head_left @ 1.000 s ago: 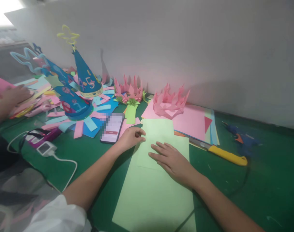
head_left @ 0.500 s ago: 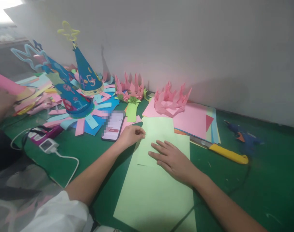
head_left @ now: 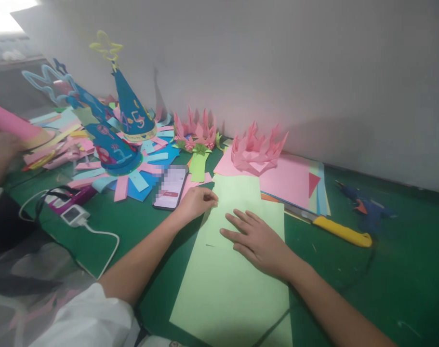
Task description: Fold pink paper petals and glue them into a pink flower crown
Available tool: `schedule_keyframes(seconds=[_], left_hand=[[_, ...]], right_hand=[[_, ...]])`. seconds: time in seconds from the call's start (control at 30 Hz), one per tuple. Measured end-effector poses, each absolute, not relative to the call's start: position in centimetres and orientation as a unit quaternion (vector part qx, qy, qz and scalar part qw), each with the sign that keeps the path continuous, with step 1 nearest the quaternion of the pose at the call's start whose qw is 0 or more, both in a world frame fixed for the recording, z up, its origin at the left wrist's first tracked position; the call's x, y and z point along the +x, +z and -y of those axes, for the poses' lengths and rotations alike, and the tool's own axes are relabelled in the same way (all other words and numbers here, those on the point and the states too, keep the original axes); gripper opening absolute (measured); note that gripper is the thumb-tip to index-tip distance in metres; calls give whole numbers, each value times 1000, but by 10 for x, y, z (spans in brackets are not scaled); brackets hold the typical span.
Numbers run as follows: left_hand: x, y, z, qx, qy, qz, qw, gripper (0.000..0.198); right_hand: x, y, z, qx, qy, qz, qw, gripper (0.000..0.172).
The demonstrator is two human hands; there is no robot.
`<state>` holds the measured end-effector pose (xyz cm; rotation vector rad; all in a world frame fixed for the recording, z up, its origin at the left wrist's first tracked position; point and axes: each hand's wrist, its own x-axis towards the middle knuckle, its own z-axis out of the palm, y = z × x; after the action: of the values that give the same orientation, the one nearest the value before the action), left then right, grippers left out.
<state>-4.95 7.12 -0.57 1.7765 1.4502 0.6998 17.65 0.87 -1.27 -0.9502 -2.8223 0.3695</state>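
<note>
A pale green sheet of paper (head_left: pixel 230 299) lies lengthwise on the green table, with a smaller piece of the same green paper (head_left: pixel 237 188) over its far part. My left hand (head_left: pixel 197 205) is at the left edge of the smaller piece, thumb and fingertips pinched together on that edge. Flat across the green paper rests my right hand (head_left: pixel 257 241), its fingers spread and pointing left. A phone (head_left: pixel 170 188) lies just beyond my left hand.
Right of the paper lie a yellow-handled knife (head_left: pixel 344 231) and a blue glue gun (head_left: pixel 365 200). Pink paper crowns (head_left: pixel 259 152) stand by the wall; blue cone hats (head_left: pixel 132 106) stand left. A co-worker's hand (head_left: pixel 2 149) is near a pink cone (head_left: pixel 15 123). A white charger (head_left: pixel 74 215) trails a cable.
My two hands stay in nearly the same place on the green paper. The view has shifted very slightly, and the co-worker's hand at the far left has moved a little.
</note>
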Motion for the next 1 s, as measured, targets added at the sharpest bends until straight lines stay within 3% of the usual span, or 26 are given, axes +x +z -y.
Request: schedule_keyframes(seconds=[1.0], left_hand=[[-38, 4, -59, 776, 204, -555, 218, 13]], right_hand=[[177, -7, -9, -322, 168, 929, 65, 38]])
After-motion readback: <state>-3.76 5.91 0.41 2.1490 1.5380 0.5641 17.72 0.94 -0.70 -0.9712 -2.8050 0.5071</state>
